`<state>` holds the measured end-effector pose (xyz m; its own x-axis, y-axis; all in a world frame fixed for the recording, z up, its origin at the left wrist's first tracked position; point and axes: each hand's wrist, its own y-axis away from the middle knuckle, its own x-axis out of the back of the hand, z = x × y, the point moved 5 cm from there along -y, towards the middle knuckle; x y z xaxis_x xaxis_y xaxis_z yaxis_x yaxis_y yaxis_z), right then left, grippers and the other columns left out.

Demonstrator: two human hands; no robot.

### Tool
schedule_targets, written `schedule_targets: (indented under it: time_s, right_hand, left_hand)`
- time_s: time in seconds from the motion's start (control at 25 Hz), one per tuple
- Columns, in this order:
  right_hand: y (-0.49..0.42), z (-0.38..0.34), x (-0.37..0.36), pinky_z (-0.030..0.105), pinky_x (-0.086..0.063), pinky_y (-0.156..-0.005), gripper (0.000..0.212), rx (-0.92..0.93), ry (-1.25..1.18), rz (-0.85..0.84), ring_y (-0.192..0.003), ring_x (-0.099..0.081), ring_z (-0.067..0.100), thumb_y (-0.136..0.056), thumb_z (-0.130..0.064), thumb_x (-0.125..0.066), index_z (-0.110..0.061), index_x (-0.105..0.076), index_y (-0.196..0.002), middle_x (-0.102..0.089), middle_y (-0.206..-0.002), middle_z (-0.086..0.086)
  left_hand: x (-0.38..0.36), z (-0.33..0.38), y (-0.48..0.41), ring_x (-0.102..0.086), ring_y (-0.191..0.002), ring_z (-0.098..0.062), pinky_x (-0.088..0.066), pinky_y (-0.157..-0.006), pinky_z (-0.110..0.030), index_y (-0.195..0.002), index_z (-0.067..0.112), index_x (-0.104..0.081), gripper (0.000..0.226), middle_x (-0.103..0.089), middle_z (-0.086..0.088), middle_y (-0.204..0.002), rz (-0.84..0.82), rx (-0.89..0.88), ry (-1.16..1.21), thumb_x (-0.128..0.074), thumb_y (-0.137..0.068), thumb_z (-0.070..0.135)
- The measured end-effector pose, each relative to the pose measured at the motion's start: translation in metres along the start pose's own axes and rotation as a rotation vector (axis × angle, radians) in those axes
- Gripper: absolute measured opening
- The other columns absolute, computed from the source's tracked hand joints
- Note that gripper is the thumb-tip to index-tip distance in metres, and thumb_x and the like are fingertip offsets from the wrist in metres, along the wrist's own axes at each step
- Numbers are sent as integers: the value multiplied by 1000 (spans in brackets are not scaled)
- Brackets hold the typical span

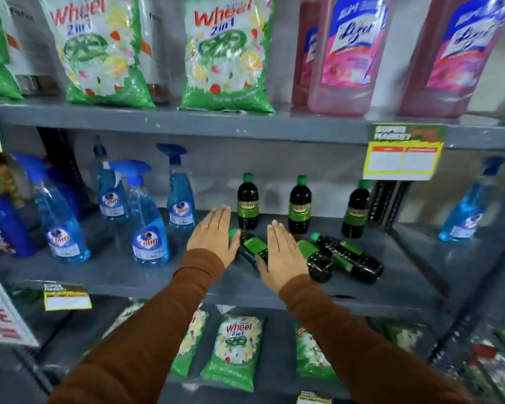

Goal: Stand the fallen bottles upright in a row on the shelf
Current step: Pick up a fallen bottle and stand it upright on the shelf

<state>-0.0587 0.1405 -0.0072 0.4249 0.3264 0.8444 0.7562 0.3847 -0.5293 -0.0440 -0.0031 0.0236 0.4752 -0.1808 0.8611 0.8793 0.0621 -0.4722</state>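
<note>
From the head camera, a grey middle shelf (129, 275) is seen with both hands reached out over it, brown sleeves (146, 325) covering the arms. The left hand (213, 234) is held flat, palm down, fingers straight and together, nothing gripped. The right hand (283, 252) is held the same way, flat and empty. Between the two hands one fallen bottle (252, 249) is lying on its side, green cap pointed toward 10 o'clock and tucked right by the left hand; whether either hand is actually touching it can't be told. At about 3 o'clock from the right hand, two more fallen bottles (347, 258) are lying together in a heap, dark with green labels. Toward 12 o'clock, at the back of the shelf, three upright bottles (300, 205) are stood in a loose row, well spaced. Off at 9 o'clock, blue spray bottles (149, 228) are standing. Detergent bags (228, 53) and pink cleaner bottles (350, 53) are lined up on the shelf above.
</note>
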Motion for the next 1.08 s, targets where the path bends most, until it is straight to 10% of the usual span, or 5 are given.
schedule_targets:
  time_s: [0.24, 0.48, 0.64, 0.88, 1.08]
  right_hand:
    - [-42, -1, -98, 52, -24, -112, 88, -305, -1, -612, -139, -20, 39, -82, -37, -58, 0, -6, -143, -15, -154, 19]
    - [-63, 4, -106, 46, -36, -100, 77, -297, -56, -332, -125, -38, 38, -79, -37, -60, -3, -24, -138, -40, -138, 18]
    - [-62, 9, -119, 44, -30, -106, 78, -470, -720, 8, -124, -37, 41, -75, -31, -68, 3, -32, -134, -43, -132, 27]
    - [-61, 15, -116, 44, -35, -107, 95, -640, -781, 77, -121, -41, 36, -57, -46, -79, -2, -39, -131, -47, -127, 22]
    - [-59, 20, -119, 38, -31, -110, 111, -642, -853, 53, -132, -35, 33, -59, -16, -79, -7, -10, -145, -30, -144, 21]
  left_hand:
    - [-127, -65, 17, -17, -143, -25, -14, -119, -38, -143, 9, -17, 65, -20, -9, -155, -545, 245, 29, -28, -92, 48]
    - [-152, -70, 21, -7, -145, -20, -4, -119, -37, -145, 13, -11, 89, -9, -4, -158, -481, 186, -61, 5, -72, 61]
    - [-152, -71, 19, -7, -145, -19, -3, -119, -36, -145, 14, -11, 96, -9, -3, -158, -463, 180, -46, 8, -64, 62]
    - [-147, -69, 20, -7, -145, -18, -2, -119, -35, -145, 15, -10, 91, -11, -2, -157, -468, 175, -38, 2, -69, 64]
    - [-147, -70, 21, -9, -145, -19, -3, -119, -35, -145, 15, -12, 100, -12, -3, -157, -453, 169, -34, 8, -60, 63]
